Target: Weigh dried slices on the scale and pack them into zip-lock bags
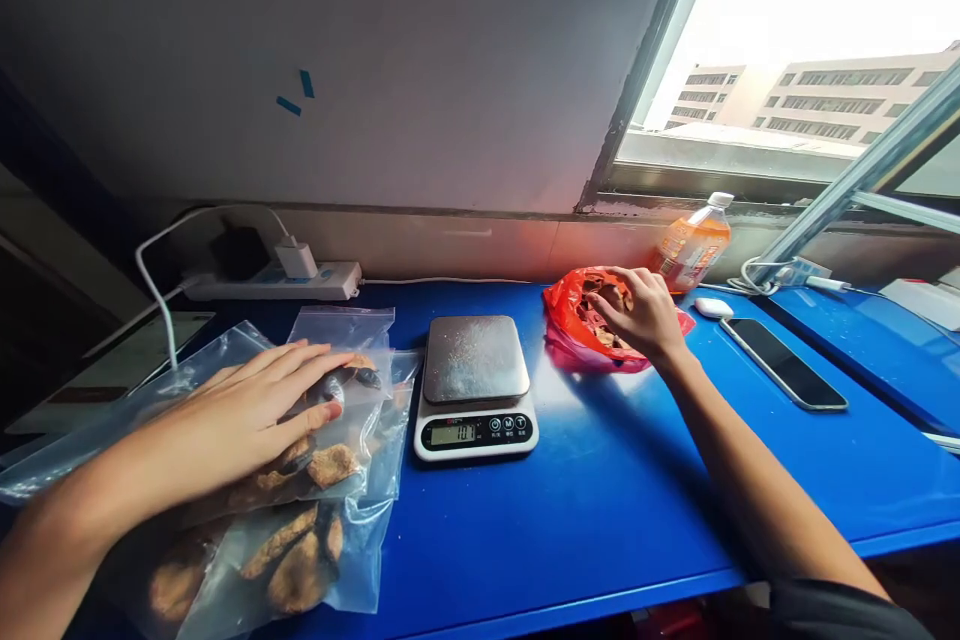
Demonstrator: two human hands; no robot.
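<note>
My left hand (255,405) lies flat with fingers stretched over a stack of clear zip bags (379,330). Brown dried slices (296,570) show through the plastic. On the right, my right hand (641,315) reaches over an open red plastic bag (562,325) full of similar dried pieces (592,310). Its thumb and fingers are apart, and nothing is clearly gripped between them. Between the hands stands a white kitchen scale (476,445) with a bare steel plate (476,360). Its lit display seems to read 10.7.
Behind the red bag is a bottle of orange drink (697,240). A phone (784,360) and a white earbud case (712,308) lie at the right. A power strip (330,282) with a plugged charger runs along the wall. The blue table's front edge (600,600) is near me.
</note>
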